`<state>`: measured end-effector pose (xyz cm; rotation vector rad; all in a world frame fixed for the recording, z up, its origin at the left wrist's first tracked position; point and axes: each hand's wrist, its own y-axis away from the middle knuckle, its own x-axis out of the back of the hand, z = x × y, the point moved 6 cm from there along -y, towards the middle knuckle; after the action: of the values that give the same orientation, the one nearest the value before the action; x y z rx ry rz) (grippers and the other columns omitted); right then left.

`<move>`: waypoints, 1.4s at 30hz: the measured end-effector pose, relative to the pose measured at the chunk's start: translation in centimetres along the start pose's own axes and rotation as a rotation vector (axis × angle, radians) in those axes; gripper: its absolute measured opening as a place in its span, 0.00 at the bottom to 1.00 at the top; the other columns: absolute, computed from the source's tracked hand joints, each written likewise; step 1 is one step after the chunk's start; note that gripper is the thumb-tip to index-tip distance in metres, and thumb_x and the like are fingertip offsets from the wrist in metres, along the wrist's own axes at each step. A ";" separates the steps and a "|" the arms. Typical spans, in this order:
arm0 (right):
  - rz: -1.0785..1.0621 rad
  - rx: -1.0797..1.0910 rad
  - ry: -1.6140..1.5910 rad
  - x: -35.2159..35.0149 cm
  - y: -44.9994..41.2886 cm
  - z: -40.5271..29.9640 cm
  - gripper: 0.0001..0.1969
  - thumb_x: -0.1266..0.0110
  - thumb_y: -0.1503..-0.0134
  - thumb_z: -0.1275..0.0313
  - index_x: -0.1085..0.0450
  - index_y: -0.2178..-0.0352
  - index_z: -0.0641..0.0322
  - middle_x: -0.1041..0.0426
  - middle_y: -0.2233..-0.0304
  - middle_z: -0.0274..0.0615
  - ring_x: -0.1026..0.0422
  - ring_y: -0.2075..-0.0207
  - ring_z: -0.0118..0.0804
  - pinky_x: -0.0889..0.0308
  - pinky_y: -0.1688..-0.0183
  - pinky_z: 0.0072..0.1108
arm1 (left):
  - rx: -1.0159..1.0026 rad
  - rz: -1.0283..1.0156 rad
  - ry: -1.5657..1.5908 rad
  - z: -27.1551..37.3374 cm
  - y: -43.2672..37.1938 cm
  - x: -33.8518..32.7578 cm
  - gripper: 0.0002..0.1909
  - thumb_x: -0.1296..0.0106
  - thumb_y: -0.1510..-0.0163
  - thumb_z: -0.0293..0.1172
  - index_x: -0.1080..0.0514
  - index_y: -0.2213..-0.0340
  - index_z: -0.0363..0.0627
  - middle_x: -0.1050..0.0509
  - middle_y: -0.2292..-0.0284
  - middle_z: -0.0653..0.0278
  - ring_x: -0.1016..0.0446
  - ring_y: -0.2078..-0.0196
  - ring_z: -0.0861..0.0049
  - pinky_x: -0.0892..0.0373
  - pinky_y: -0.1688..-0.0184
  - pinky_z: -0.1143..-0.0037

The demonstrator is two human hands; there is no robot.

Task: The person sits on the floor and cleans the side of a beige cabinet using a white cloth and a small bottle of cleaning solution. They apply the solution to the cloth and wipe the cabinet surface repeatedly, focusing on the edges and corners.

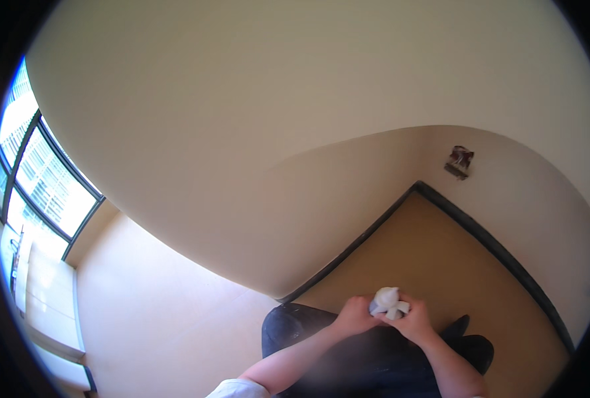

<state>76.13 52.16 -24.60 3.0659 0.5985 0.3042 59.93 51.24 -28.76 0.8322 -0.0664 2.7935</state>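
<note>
Both of my hands are together at the lower right of the head view, above my dark-clad legs. Between them is a small white object (388, 299) with a rounded, pointed top and blocky lobes below; what it is exactly I cannot tell. My left hand (358, 316) grips it from the left side, with the fingertips hidden behind it. My right hand (412, 318) holds it from the right, its thumb along the lower edge near the left hand.
Pale walls meet at a corner with a dark baseboard (474, 226) around a brown floor (424, 248). A small dark, torn-looking patch (459, 162) is on the wall. Windows (56, 181) and a light ledge (51, 298) lie at the far left.
</note>
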 end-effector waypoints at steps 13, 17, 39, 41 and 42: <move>0.116 0.163 0.126 -0.5 4.4 -5.4 0.23 0.23 0.57 0.73 0.24 0.59 0.62 0.19 0.64 0.42 0.19 0.62 0.36 0.25 0.58 0.28 | -0.159 1.009 -1.777 22.1 9.8 34.1 0.42 0.55 0.37 0.61 0.40 0.35 0.39 0.41 0.33 0.47 0.44 0.30 0.50 0.52 0.30 0.48; 0.162 0.220 0.147 -0.5 4.6 -5.2 0.21 0.23 0.57 0.71 0.23 0.61 0.62 0.19 0.65 0.42 0.20 0.64 0.39 0.25 0.61 0.29 | -0.115 0.990 -1.854 22.8 7.6 33.9 0.48 0.57 0.37 0.64 0.46 0.33 0.31 0.46 0.31 0.45 0.49 0.27 0.50 0.54 0.29 0.49; 0.066 0.457 0.188 -0.7 5.0 -7.6 0.26 0.31 0.53 0.67 0.28 0.52 0.61 0.23 0.59 0.41 0.21 0.62 0.46 0.25 0.62 0.32 | -0.687 1.037 -1.838 28.9 -8.5 26.3 0.61 0.38 0.48 0.60 0.57 0.31 0.28 0.53 0.30 0.41 0.54 0.26 0.50 0.53 0.27 0.55; -0.006 0.481 0.199 -1.4 5.5 -7.1 0.26 0.31 0.52 0.65 0.27 0.51 0.57 0.23 0.59 0.41 0.21 0.63 0.45 0.24 0.62 0.31 | -0.715 1.018 -1.868 27.8 -8.8 25.4 0.59 0.43 0.45 0.62 0.57 0.31 0.28 0.52 0.30 0.41 0.54 0.26 0.50 0.52 0.28 0.54; -0.031 0.522 0.185 -1.5 5.7 -7.3 0.25 0.33 0.51 0.66 0.29 0.52 0.65 0.24 0.59 0.41 0.21 0.64 0.45 0.25 0.65 0.32 | -0.705 1.040 -1.912 27.7 -8.5 25.4 0.57 0.47 0.42 0.64 0.57 0.31 0.28 0.52 0.30 0.40 0.53 0.27 0.49 0.51 0.28 0.53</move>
<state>75.49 46.09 -17.48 3.5437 0.8534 0.5088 56.06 61.69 8.09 3.1062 -1.8607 0.8486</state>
